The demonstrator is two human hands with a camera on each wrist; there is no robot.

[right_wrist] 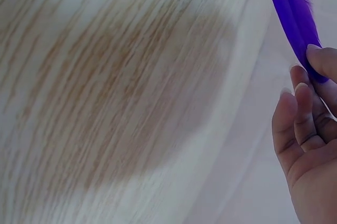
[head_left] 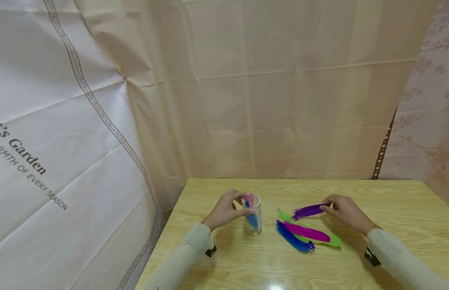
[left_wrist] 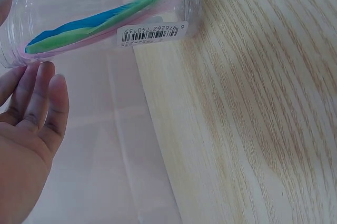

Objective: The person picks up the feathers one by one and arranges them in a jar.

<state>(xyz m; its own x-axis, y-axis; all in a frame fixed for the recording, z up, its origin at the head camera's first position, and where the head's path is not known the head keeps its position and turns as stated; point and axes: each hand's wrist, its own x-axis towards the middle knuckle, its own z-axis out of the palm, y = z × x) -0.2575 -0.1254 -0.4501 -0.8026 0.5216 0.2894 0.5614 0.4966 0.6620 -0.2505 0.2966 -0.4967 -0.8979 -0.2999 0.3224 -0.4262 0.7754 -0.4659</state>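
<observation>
A clear jar point(head_left: 258, 217) with a barcode label point(left_wrist: 152, 34) stands upright on the table. Pink, blue and green feathers point(left_wrist: 79, 34) are inside it. My left hand point(head_left: 227, 207) grips the jar near its rim, thumb on the near side and fingers behind. Over to the right, my right hand point(head_left: 344, 209) pinches a purple feather point(head_left: 308, 211) by its tip between thumb and fingers. Just below that feather lie a magenta feather point(head_left: 309, 232), a blue feather point(head_left: 293, 238) and green feathers point(head_left: 333, 241), overlapping one another on the table.
The light wooden table point(head_left: 268, 266) reaches back to a beige curtain point(head_left: 282, 100). A white printed sheet point(head_left: 65, 161) hangs at the left, and a floral cloth point(head_left: 427, 121) at the right.
</observation>
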